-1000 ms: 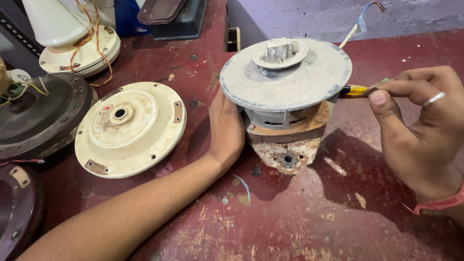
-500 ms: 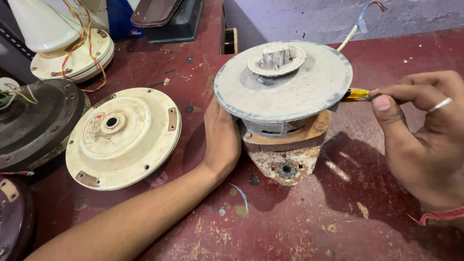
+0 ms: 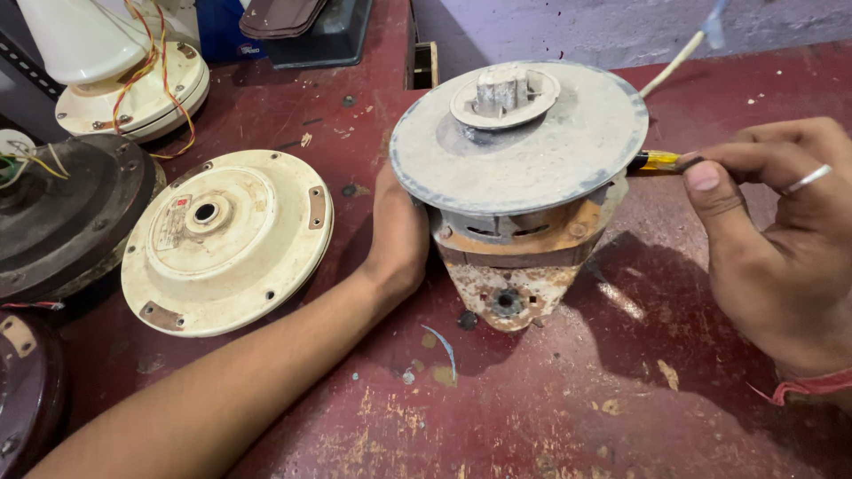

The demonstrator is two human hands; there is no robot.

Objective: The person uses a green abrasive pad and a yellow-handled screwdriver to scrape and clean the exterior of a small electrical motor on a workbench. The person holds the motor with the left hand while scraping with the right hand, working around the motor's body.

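Left hand (image 3: 397, 239) braces the side of a dusty grey fan motor (image 3: 519, 177) standing on the worn red surface (image 3: 532, 417). Right hand (image 3: 781, 239) pinches a yellow-handled screwdriver (image 3: 655, 161) at the motor's rim. A cream fan cover (image 3: 226, 241) lies just left.

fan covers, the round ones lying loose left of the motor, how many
4: a cream cover beside the left hand, a dark cover at the left edge, a cream one top left, a maroon one bottom left, cut off. More may lie out of view.
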